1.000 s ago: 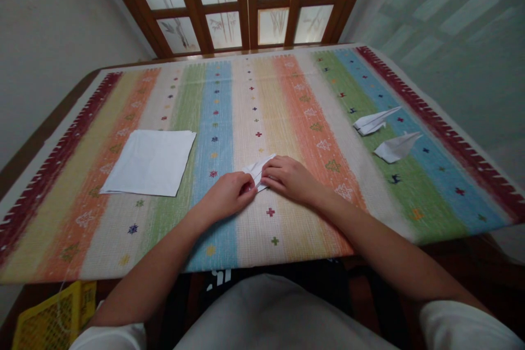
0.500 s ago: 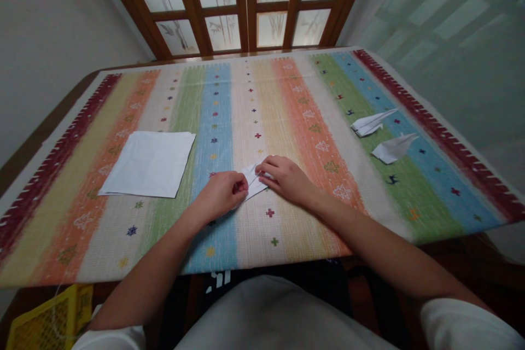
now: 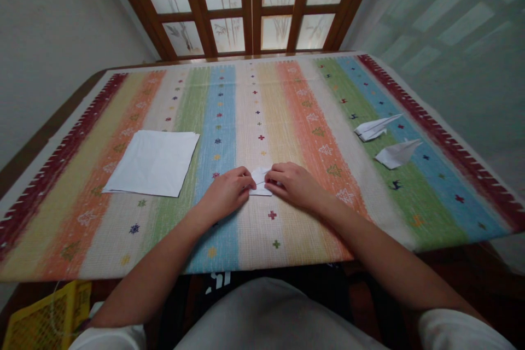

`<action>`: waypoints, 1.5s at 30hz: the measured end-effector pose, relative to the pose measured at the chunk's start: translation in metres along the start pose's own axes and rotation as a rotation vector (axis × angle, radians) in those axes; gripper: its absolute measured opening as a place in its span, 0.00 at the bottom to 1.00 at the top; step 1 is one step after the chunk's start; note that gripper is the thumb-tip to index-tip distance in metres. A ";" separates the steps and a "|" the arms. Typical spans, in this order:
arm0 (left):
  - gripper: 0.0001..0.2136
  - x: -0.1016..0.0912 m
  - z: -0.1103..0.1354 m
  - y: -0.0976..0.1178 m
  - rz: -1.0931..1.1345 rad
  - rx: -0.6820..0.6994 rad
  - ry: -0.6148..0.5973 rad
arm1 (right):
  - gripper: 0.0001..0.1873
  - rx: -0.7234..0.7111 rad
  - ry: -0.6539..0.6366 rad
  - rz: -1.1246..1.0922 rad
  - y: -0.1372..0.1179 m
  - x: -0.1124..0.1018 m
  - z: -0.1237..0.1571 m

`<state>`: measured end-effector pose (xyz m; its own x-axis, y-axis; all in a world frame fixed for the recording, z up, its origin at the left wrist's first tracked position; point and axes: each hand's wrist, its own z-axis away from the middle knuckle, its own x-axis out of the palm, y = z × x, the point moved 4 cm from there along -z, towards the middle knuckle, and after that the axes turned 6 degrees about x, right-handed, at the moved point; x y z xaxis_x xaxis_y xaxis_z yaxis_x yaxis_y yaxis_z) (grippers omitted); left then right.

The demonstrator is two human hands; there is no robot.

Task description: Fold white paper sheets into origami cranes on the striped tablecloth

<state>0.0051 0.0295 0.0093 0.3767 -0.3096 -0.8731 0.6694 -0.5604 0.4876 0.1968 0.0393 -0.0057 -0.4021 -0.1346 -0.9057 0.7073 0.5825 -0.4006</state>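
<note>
A small piece of folded white paper [image 3: 260,178] lies on the striped tablecloth in front of me, between my two hands. My left hand [image 3: 232,188] is closed on its left edge, thumb and fingers pinched together. On the opposite edge, my right hand [image 3: 293,181] grips the paper with bent fingers. My fingers cover both ends of the paper, so only its middle with some fold lines shows.
To the left lies a stack of white square paper sheets [image 3: 153,163]. Two folded white paper figures, one farther back [image 3: 373,128] and one nearer [image 3: 396,154], rest at the right. Below the table's left front edge is a yellow plastic basket [image 3: 39,320].
The folded paper has turned from slanted to nearly level with the table's front edge. My left hand has shifted slightly right; my right hand sits slightly lower. The whole view has shifted a little.
</note>
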 end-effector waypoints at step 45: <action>0.09 -0.006 0.003 -0.006 0.056 -0.174 0.091 | 0.14 -0.013 0.034 -0.142 0.001 -0.001 -0.002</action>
<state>-0.0028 0.0326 0.0116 0.4674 -0.2617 -0.8444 0.7435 -0.4004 0.5357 0.1969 0.0418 -0.0051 -0.5173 -0.1893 -0.8346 0.6344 0.5696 -0.5225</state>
